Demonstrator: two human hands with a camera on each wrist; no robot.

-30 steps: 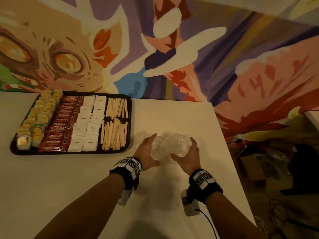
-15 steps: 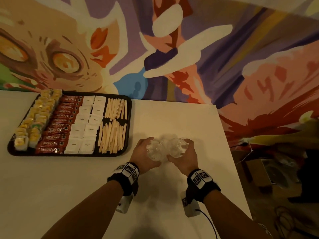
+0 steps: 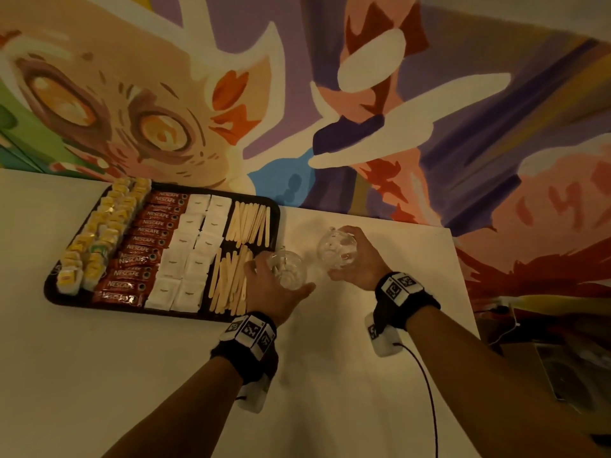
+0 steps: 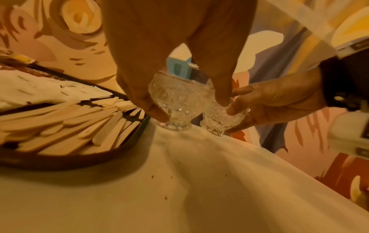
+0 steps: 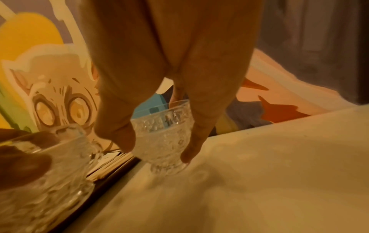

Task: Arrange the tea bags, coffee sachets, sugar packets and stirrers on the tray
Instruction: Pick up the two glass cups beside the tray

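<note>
The black tray (image 3: 53, 294) lies at the left of the white table. It holds rows of yellow tea bags (image 3: 99, 239), red coffee sachets (image 3: 145, 246), white sugar packets (image 3: 188, 259) and wooden stirrers (image 3: 238, 252). My left hand (image 3: 277, 282) grips a small cut-glass cup (image 3: 291, 271) right beside the tray's right rim (image 4: 60, 160). My right hand (image 3: 344, 256) grips a second glass cup (image 3: 335, 249) a little further right. Both cups (image 4: 175, 100) (image 5: 165, 134) are low at the tabletop; I cannot tell whether they touch it.
A painted mural wall stands right behind the table. The table's right edge (image 3: 463, 292) drops to a dim floor with cables and boxes. A cable (image 3: 426, 391) trails from my right wrist band over the bare tabletop (image 3: 132, 375).
Both hands have carried the glass cups left towards the tray. The cups, side by side before, now stand apart, with the left one at the tray's rim.
</note>
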